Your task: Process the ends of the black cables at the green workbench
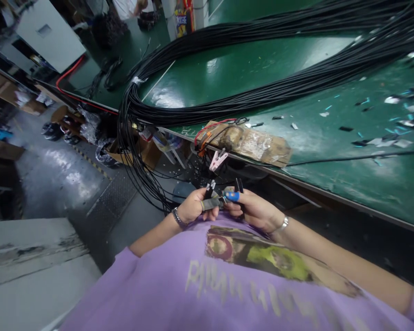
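My left hand (195, 205) is closed around a black cable end (210, 188) with pale tips sticking up past the fingers. Grey tape wraps its thumb. Facing it, my right hand (253, 208) is closed, with blue tape (232, 196) round the thumb. A dark narrow piece (239, 185) juts up from that hand; its kind is unclear. Between the two thumbs show fine thin wires (223, 198), too small to trace. Both hands are in front of my purple shirt, below the table edge.
A long bundle of black cables (207, 110) loops over the green table (262, 59) and hangs off its edge. A pink clip (218, 159) and a taped cardboard piece (255, 145) are at the edge. Cable scraps (400, 128) lie right. A cardboard box (148, 154) stands below.
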{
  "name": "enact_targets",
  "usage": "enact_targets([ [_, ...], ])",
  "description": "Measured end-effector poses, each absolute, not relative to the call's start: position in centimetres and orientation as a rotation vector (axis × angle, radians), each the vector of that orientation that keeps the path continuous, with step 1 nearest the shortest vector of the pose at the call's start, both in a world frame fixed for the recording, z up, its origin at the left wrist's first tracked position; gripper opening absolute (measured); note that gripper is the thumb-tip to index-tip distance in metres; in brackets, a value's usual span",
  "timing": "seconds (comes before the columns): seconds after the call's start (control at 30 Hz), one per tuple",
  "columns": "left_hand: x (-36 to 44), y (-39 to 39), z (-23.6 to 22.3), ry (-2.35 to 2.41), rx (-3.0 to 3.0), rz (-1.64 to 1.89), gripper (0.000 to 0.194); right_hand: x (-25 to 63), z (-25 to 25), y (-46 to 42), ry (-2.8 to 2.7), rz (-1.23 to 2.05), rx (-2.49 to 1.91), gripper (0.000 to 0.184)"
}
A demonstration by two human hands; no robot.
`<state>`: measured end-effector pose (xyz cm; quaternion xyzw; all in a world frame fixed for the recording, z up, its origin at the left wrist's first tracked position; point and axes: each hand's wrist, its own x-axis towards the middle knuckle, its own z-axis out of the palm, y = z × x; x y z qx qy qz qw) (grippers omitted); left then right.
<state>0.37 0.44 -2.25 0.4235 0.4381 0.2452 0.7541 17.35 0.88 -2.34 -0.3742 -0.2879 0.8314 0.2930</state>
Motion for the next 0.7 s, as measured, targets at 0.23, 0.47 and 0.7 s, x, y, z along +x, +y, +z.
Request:
enact_targets([
  [0.23, 1.0, -0.2, -0.8, 1.221, 1.074, 0.564, 0.034, 18.1, -1.3, 0.7, -2.057, 0.8, -1.251, 0.006],
  [0.47, 0.5, 0.2, -0.7, 1.146, 1.013, 0.484, 0.041, 18.6, -1.9, 1.0, -2.104, 0.84, -1.216, 0.009],
  [0.7, 0.5, -0.2, -0.5, 1.234, 1.067, 0.443, 0.037, 18.7, -0.6, 1.1, -2.353, 0.75, -1.211, 0.007],
])
